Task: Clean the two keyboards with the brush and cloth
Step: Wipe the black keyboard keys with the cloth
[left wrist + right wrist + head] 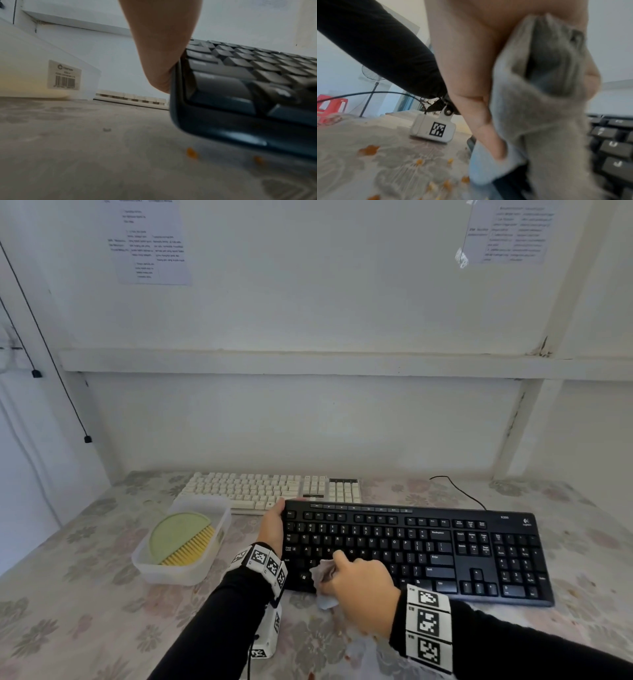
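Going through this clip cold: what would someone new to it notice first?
The black keyboard in the middle of the floral tablecloth, with the right hand pressing a grey cloth onto its lower-left keys and the left hand gripping its left edge. Next, the green and yellow brush lying in a clear tub to the left, and the white keyboard behind, near the wall.

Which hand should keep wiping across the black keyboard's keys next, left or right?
Right. The right hand grips the cloth on the lower-left keys of the black keyboard. The left hand holds its left end, probably to steady it.
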